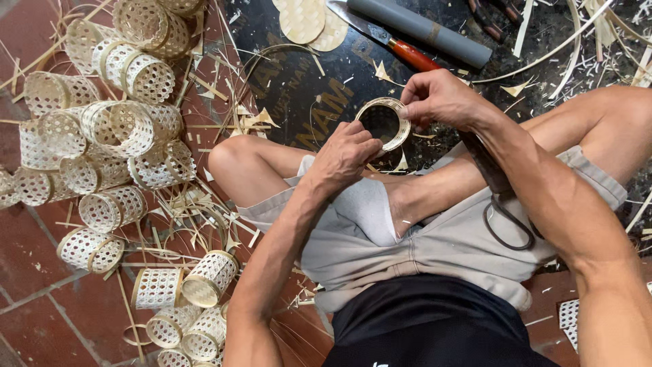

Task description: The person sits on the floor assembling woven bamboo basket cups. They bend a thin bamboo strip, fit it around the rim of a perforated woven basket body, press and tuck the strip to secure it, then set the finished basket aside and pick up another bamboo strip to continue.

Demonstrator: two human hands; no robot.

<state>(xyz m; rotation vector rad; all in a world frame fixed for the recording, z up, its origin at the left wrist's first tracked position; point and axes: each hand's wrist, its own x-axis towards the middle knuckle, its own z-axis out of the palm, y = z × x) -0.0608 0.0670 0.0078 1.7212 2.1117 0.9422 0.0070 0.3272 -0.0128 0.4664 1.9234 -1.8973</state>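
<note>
A seated person works cross-legged on a red tile floor (27,272), with a dark mat (299,88) spread in front. To the person's left lies a heap of small woven bamboo baskets (109,136), open-weave cylinders tumbled on their sides among loose strips and shavings. On the mat rest a grey tube (421,30), a knife with an orange handle (394,41) and two flat woven discs (309,24). Above the knees both hands hold a coiled bamboo ring (384,122), clear of the mat. The right hand (441,98) pinches the ring's far rim between thumb and fingers; the left hand (343,153) is closed on the near rim. Good practice at this step appears to be a firm grip at opposite points, so that the springy coil stays round and its layers stay flush.
</note>
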